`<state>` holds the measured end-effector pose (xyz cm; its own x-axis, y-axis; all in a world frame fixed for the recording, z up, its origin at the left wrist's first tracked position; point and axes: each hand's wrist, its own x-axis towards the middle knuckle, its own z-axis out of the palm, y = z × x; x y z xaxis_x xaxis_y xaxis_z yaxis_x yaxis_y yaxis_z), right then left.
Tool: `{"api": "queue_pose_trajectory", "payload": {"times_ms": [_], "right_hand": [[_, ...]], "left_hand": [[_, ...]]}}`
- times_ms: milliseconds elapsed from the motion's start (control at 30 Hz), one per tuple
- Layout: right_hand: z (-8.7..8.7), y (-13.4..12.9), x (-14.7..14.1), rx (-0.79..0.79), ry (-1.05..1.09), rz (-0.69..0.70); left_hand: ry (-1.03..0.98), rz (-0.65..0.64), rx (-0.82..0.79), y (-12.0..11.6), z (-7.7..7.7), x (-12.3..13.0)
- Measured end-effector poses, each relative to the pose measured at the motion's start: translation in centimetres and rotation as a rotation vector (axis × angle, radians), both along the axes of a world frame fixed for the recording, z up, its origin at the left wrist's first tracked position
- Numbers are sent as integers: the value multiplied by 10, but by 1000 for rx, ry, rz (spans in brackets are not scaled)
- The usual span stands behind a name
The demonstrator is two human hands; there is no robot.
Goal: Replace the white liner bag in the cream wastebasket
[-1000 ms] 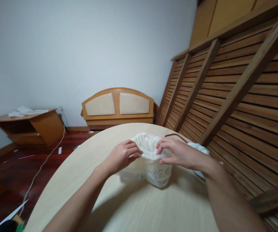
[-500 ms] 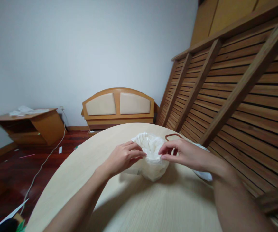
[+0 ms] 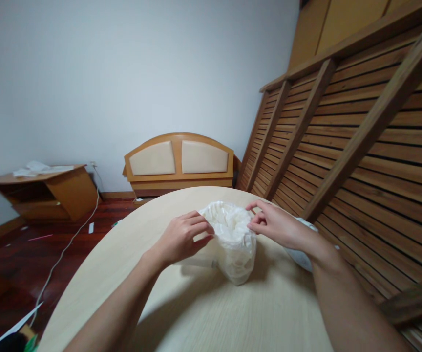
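A container lined with a thin white plastic bag (image 3: 236, 252) stands on the pale round table (image 3: 269, 313), the bag's edge folded out over its rim. My left hand (image 3: 189, 237) is at the left side of the rim, fingers bent and thumb apart from them, fingertips by the plastic. At the right side of the rim, my right hand (image 3: 275, 226) has its fingertips on the bag's edge; what lies between them is too small to make out. Something flat and clear lies on the table left of the container, partly under my left hand.
A white item (image 3: 301, 259) lies beneath my right forearm at the table's right edge. Slatted wooden panels (image 3: 343, 161) lean along the right. Beyond the table stand a headboard (image 3: 179, 161) and, at the left, a low cabinet (image 3: 64, 195) with white sheets; a cable crosses the floor.
My left hand has drawn slightly left and opened from the rim. My right hand has moved up to the rim's far right side. More of the bag now hangs down the container's front.
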<state>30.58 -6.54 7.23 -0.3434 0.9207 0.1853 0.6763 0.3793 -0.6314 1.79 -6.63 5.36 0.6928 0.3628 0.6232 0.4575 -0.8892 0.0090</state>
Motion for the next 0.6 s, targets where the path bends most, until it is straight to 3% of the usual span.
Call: {"api": "queue_pose_trajectory", "payload": {"times_ms": [200,300,500,600], "right_hand": [[-2,-1,6,-10,-85,45],[-1,-2,7,3,-128,-9],[8,3,-8,243,-72,-330],[8,4,-22,360,-10,-280]], "left_hand": [[-1,-41,-33,-1,-4,5],[10,-67,-74,2,-6,5],[47,-130,-44,-5,-2,8],[104,-157,-29,-14,2,13]]}}
